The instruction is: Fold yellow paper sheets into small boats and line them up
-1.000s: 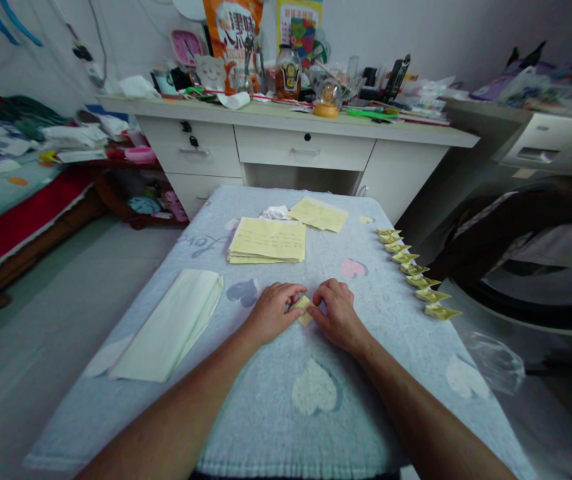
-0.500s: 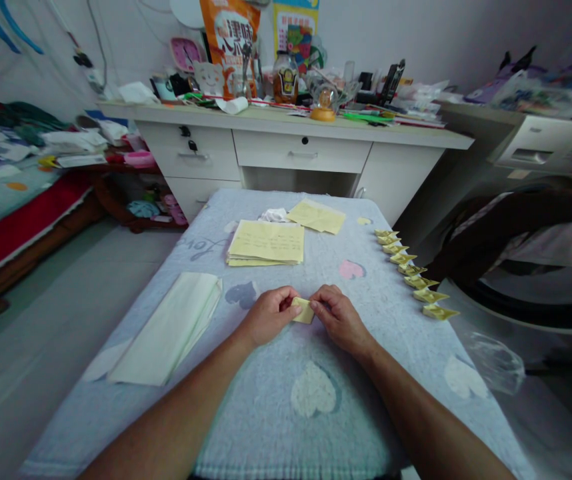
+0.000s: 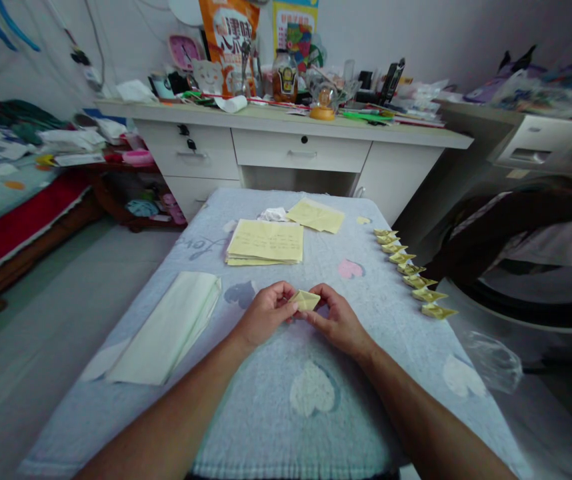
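A small folded piece of yellow paper (image 3: 306, 300) is held between both hands above the middle of the cloth-covered table (image 3: 246, 413). My left hand (image 3: 269, 310) pinches its left corner between thumb and fingers. At the right side, my right hand (image 3: 339, 319) grips it, thumb at the lower edge and fingers behind. Beyond my hands lies a stack of yellow paper sheets (image 3: 266, 241) with writing on the top one. Several folded yellow paper boats (image 3: 411, 269) stand in a row along the table's right edge.
More yellow sheets (image 3: 316, 215) and a crumpled white tissue (image 3: 273, 214) lie at the far end. A folded pale paper bundle (image 3: 169, 327) rests on the left. A cluttered white desk (image 3: 276, 123) stands beyond the table, and a washing machine (image 3: 541, 153) is at the right.
The yellow paper has turned in my hands from a near-square, upright look to a tilted diamond shape. My right thumb has shifted down to its lower edge.
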The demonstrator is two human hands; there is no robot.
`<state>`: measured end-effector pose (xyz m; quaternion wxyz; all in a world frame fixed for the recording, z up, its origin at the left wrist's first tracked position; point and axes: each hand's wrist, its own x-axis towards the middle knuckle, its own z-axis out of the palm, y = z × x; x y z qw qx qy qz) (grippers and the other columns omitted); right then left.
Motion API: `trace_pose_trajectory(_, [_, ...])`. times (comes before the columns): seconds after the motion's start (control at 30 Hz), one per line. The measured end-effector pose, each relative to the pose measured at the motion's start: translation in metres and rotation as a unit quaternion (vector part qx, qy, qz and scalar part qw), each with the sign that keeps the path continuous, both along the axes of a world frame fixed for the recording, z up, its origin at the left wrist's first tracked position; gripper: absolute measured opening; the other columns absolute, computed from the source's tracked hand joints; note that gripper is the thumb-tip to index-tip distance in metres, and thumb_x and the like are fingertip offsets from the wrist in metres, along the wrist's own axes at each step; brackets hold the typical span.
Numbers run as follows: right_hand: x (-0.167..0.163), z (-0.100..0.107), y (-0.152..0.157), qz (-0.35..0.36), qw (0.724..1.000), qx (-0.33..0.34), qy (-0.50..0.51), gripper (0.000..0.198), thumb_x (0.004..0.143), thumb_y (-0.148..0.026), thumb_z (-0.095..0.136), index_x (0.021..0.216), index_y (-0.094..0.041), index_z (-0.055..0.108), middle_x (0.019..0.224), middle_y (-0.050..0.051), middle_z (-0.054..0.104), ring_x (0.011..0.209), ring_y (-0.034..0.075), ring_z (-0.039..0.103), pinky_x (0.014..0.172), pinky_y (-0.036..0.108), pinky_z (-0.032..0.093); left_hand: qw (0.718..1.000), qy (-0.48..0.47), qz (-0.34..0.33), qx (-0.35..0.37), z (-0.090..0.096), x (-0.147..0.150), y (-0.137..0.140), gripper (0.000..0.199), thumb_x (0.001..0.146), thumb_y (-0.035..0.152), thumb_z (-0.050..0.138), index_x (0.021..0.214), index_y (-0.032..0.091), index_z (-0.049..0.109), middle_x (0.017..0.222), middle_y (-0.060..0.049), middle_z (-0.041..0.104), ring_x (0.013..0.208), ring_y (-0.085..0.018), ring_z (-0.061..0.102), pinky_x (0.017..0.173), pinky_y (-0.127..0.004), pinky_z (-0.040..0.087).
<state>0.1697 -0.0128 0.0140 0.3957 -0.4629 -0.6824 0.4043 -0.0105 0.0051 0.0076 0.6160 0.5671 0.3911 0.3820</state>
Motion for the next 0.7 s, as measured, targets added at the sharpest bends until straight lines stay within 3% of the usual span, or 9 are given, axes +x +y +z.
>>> trace_pose_trajectory(0.13, [-0.002,0.003,-0.001,-0.013,1.0,0.007,-0.005,0.009,0.082,-0.025,0.06,0.076,-0.02,0.055,0.072,-0.002,0.054,0.07,0.013,0.049,0.066,0.026,0.038,0.997,0.044,0.019,0.067,0.002,0.002,-0.003,0.014,0.08,0.027,0.061,0.081,0.017,0.051,0.072,0.003,0.053,0.062,-0.008,0.049,0.057,-0.02,0.038])
trace_pose_trajectory(0.3, [-0.001,0.001,0.002,-0.043,0.984,0.134,-0.111,0.012,0.074,-0.008,0.056,0.075,-0.02,0.054,0.073,0.0,0.054,0.076,0.016,0.048,0.071,0.028,0.037,0.956,0.154,0.083,0.235,0.006,0.003,-0.005,0.014,0.076,0.013,0.064,0.088,0.018,0.06,0.097,-0.001,0.058,0.064,-0.007,0.049,0.06,-0.02,0.041])
trace_pose_trajectory(0.43, [-0.001,-0.006,0.005,-0.04,0.952,0.207,-0.222,0.022,0.065,0.0,0.052,0.076,-0.019,0.054,0.077,0.003,0.055,0.08,0.019,0.045,0.073,0.031,0.033,0.925,0.208,0.062,0.312,0.004,0.003,-0.006,0.012,0.08,0.007,0.055,0.077,0.018,0.058,0.084,-0.001,0.059,0.078,-0.012,0.057,0.07,-0.023,0.043])
trace_pose_trajectory(0.53, [-0.001,-0.012,0.006,-0.034,0.94,0.206,-0.271,0.022,0.065,0.0,0.051,0.077,-0.018,0.055,0.079,0.004,0.055,0.08,0.019,0.044,0.073,0.031,0.032,0.91,0.25,0.046,0.327,0.0,0.002,-0.006,0.017,0.076,0.001,0.053,0.077,0.018,0.055,0.082,-0.001,0.059,0.081,-0.014,0.057,0.074,-0.025,0.043])
trace_pose_trajectory(0.7, [0.003,-0.014,0.005,0.024,0.942,0.168,-0.291,0.021,0.066,-0.003,0.056,0.081,-0.018,0.058,0.083,0.003,0.055,0.085,0.019,0.045,0.077,0.032,0.032,0.877,0.324,0.001,0.356,-0.005,-0.002,-0.007,0.018,0.076,0.001,0.053,0.077,0.019,0.055,0.084,-0.001,0.06,0.082,-0.016,0.054,0.073,-0.027,0.041])
